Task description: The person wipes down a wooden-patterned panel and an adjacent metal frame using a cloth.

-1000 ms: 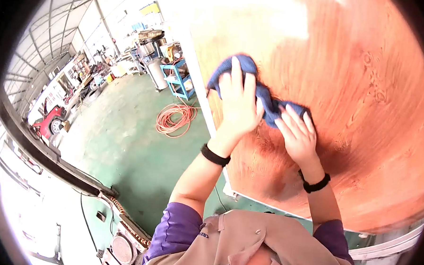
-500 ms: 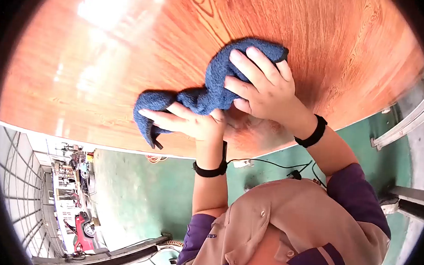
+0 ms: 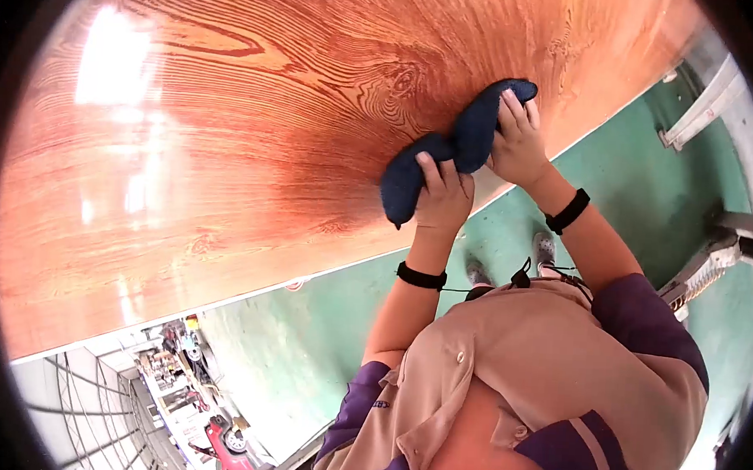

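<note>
Dark blue cloth (image 3: 477, 134) lies bunched on a broad, glossy, wood-grained desk (image 3: 254, 162), close to the edge nearest the person, narrowed in the middle so that it forms two rounded lobes. The left hand (image 3: 444, 198) rests on the lower lobe, its fingers bent over the fabric and close to one another; the thumb does not show clearly, so I cannot tell whether this grip pinches the cloth or only presses on it. The right hand (image 3: 517, 149) lies against the upper lobe, farther to the right, fingertips over the fabric with slight gaps between them; whether its grip closes around any fold cannot be told either. Both hands touch the cloth side by side, just apart from each other. A black band circles each wrist, one on the left (image 3: 421, 276) and one on the right (image 3: 567, 213). Bright glare (image 3: 115, 60) shines on the left part of the desk, and a swirl in the grain sits just above the cloth. Below the edge are a green floor (image 3: 296, 349), the person's shoes (image 3: 545, 247) and a tan shirt (image 3: 532, 334) with purple sleeves (image 3: 652, 323). A red vehicle (image 3: 226, 452) stands well apart, at lower left.
</note>
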A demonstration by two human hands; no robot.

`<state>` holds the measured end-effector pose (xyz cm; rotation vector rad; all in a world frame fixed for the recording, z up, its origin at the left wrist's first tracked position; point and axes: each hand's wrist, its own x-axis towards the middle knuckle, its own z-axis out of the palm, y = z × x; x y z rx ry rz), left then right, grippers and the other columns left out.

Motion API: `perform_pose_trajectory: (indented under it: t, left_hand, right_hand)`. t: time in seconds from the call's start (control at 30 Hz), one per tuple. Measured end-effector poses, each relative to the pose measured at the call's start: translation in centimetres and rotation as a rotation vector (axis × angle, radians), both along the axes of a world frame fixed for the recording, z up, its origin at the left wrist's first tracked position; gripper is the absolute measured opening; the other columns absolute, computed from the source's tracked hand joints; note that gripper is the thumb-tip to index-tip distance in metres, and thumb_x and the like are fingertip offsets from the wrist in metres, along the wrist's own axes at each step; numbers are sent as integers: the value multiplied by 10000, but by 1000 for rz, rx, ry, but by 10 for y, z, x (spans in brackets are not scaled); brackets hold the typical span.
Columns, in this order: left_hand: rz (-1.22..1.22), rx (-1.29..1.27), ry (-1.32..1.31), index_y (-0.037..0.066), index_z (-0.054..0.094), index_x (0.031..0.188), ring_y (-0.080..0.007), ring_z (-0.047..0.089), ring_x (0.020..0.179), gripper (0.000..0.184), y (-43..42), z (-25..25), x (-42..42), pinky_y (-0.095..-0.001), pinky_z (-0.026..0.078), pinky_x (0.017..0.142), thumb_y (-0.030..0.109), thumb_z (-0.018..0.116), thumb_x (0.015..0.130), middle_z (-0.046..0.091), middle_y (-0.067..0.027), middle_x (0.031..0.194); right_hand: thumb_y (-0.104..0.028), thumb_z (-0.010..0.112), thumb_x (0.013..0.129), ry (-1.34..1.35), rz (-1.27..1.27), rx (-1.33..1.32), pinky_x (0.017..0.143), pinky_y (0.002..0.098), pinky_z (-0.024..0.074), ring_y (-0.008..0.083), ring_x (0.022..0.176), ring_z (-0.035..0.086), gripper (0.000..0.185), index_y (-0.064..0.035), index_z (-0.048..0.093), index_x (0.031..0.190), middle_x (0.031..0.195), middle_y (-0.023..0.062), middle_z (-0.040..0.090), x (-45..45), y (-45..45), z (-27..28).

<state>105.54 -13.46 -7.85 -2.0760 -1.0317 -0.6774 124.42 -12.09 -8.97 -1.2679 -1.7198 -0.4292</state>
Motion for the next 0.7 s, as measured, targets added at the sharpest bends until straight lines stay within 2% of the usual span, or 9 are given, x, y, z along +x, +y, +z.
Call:
perform_pose_trajectory:
  t: [0.2, 0.23, 0.27, 0.33, 0.37, 0.4, 0.47, 0.57, 0.7]
  left_hand:
    - [-127, -747, 97, 101, 400, 1477, -312, 580, 1229, 655, -31, -35, -20, -536, 449, 989, 186, 561, 847, 416, -112, 1535]
    - [-168, -833, 58, 121, 355, 1513, -298, 586, 1226, 688, -31, -38, -26, -540, 448, 985, 183, 553, 857, 427, -91, 1533]
    - [-152, -887, 132, 120, 315, 1526, -307, 594, 1209, 705, -34, -32, -33, -543, 453, 978, 173, 549, 863, 359, -87, 1565]
    - [-101, -986, 271, 119, 236, 1551, -326, 609, 1176, 743, -39, -14, -50, -549, 462, 965, 153, 542, 875, 223, -78, 1630]
    - [-117, -959, 269, 141, 276, 1538, -323, 637, 1115, 717, -36, -21, -63, -543, 468, 953, 164, 550, 876, 255, -58, 1620]
    - [-132, -932, 268, 162, 315, 1525, -321, 666, 1055, 692, -32, -28, -76, -538, 474, 940, 175, 558, 877, 287, -39, 1610]
    - [-46, -1045, 350, 158, 357, 1502, -312, 662, 1075, 660, -39, -12, -108, -506, 489, 932, 181, 563, 876, 321, -38, 1595]
    - [-277, -645, 141, 113, 440, 1446, -293, 641, 1125, 612, -45, 6, -171, -460, 506, 926, 131, 579, 850, 429, -102, 1524]
    - [-297, -417, 4, 64, 543, 1311, -378, 620, 1023, 479, -50, 62, -218, -462, 493, 873, 114, 572, 836, 477, -197, 1465]
  right_hand:
    - [-258, 691, 797, 93, -376, -635, 1124, 662, 211, 392, 1453, 259, 651, -80, 486, 1389, 1542, 269, 263, -38, -57, -55]
    - [-225, 672, 823, 35, -380, -828, 1119, 595, 289, 395, 1443, 271, 740, -78, 358, 1476, 1567, 285, 200, -55, -65, -53]
    - [-201, 652, 839, 536, -203, -941, 1070, 488, 396, 424, 1388, 345, 669, -22, 392, 1429, 1520, 321, 253, -72, -67, -67]
    - [-223, 628, 878, 699, -78, -1010, 954, 459, 473, 473, 1206, 510, 584, 20, 419, 1367, 1339, 340, 451, -103, -69, -67]
    - [-242, 616, 905, 934, -25, -1137, 918, 472, 482, 468, 1140, 562, 552, 34, 428, 1346, 1260, 327, 530, -116, -71, -55]
    - [-250, 600, 927, 965, 0, -844, 903, 461, 491, 456, 1137, 572, 534, 34, 432, 1347, 1248, 311, 547, -150, -61, -128]
    - [-226, 615, 906, 945, -33, -920, 986, 462, 451, 447, 1233, 499, 567, -13, 412, 1391, 1331, 284, 493, -180, -75, -91]
    - [-223, 631, 837, 704, 95, -606, 1059, 542, 392, 498, 1299, 354, 619, -53, 454, 1405, 1368, 306, 410, -219, -93, -39]
    - [-199, 696, 777, 566, 44, -616, 1079, 522, 388, 536, 1283, 381, 720, 151, 390, 1326, 1358, 391, 372, -251, -107, 45]
